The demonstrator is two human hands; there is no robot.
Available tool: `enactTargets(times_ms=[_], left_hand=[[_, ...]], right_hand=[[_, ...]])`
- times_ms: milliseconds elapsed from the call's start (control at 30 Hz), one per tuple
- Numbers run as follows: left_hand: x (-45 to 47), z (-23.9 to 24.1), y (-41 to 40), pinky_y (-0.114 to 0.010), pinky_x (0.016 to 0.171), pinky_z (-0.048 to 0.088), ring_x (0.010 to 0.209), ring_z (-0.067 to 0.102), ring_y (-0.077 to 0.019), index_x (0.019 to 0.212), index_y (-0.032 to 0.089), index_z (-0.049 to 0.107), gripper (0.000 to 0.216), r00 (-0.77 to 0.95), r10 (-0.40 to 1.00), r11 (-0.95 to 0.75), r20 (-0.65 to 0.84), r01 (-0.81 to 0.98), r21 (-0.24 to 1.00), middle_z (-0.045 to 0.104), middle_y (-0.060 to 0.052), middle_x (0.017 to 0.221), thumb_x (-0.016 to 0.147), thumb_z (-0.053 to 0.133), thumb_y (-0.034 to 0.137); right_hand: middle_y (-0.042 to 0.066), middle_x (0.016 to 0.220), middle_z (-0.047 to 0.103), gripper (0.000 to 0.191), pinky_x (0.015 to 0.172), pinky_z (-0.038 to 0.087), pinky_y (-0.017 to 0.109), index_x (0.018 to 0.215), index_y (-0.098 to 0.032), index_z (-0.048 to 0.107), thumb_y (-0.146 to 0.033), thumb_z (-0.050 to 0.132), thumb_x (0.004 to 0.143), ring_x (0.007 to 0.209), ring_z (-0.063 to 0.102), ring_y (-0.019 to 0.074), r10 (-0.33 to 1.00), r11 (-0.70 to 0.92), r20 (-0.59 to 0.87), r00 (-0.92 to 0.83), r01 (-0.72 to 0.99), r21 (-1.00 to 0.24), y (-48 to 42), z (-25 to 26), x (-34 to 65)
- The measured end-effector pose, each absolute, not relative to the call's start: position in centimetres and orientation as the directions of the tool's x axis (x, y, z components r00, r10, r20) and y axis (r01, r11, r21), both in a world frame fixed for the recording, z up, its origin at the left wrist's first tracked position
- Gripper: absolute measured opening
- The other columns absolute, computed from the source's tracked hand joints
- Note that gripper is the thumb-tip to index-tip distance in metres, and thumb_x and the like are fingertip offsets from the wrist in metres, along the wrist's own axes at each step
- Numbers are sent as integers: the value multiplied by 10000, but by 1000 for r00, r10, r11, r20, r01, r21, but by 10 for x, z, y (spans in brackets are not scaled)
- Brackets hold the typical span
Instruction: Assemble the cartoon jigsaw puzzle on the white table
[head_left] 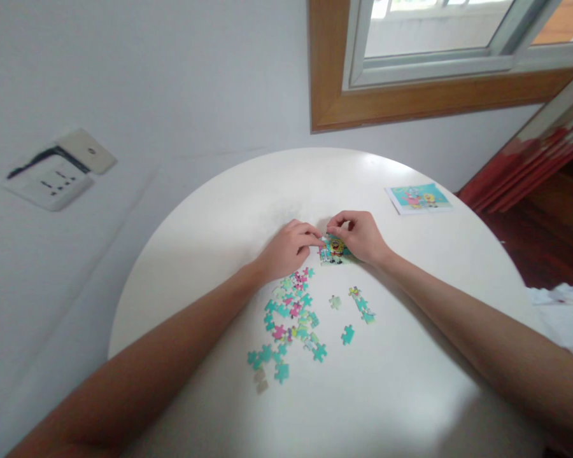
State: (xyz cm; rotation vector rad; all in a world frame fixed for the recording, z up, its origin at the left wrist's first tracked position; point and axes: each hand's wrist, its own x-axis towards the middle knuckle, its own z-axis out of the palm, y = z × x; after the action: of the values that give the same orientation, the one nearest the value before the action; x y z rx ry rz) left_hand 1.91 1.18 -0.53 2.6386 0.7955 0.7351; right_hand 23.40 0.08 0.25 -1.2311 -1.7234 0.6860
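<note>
A small joined patch of jigsaw puzzle (335, 250) with a yellow cartoon figure lies on the round white table (248, 203). My left hand (289, 247) is curled at its left edge, thumb and fingers pinching a small pale piece against the patch. My right hand (358, 235) rests on the patch's right side with fingers bent and pressed together on it. A heap of loose teal, pink and white puzzle pieces (291, 318) lies nearer me, under my forearms.
A reference picture card (419, 197) lies at the table's far right. A few stray pieces (361, 302) sit right of the heap. A wall socket (52, 181) is on the left wall. A window with a wooden frame (430, 95) is behind the table.
</note>
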Motion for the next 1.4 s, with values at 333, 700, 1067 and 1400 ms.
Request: enactTargets(times_ms=[333, 700, 1067, 1400], left_hand=[[19, -6, 12, -416, 1019, 460, 1091, 574, -204, 1081, 276, 753, 479, 714, 583, -803, 388, 431, 412, 684, -20, 1164, 809, 490, -17], [20, -5, 12, -416, 1018, 465, 1086, 577, -202, 1072, 268, 760, 480, 713, 582, -803, 390, 430, 412, 684, -29, 1135, 806, 489, -26], [18, -7, 13, -414, 1013, 459, 1078, 581, -203, 1070, 248, 757, 467, 719, 564, -816, 406, 411, 407, 688, -29, 1139, 804, 492, -30], [19, -7, 12, -400, 1004, 459, 1066, 585, -199, 1051, 233, 753, 448, 716, 561, -820, 415, 413, 397, 687, -28, 1142, 809, 485, -31]], right_hand=[[34, 752, 739, 135, 714, 474, 318, 761, -179, 751, -201, 640, 834, 706, 633, 170, 918, 396, 330, -219, 490, -777, 4, -3, 235], [73, 874, 702, 111, 841, 446, 388, 846, -209, 801, -207, 692, 865, 902, 569, 234, 863, 485, 421, -281, 696, -530, 9, -9, 238], [77, 909, 683, 129, 855, 430, 385, 910, -223, 807, -218, 681, 885, 905, 553, 236, 863, 477, 433, -262, 704, -526, 12, -13, 238], [67, 913, 668, 432, 865, 441, 357, 833, -215, 801, 59, 489, 716, 931, 532, 227, 823, 561, 444, -355, 629, -538, 4, -12, 242]])
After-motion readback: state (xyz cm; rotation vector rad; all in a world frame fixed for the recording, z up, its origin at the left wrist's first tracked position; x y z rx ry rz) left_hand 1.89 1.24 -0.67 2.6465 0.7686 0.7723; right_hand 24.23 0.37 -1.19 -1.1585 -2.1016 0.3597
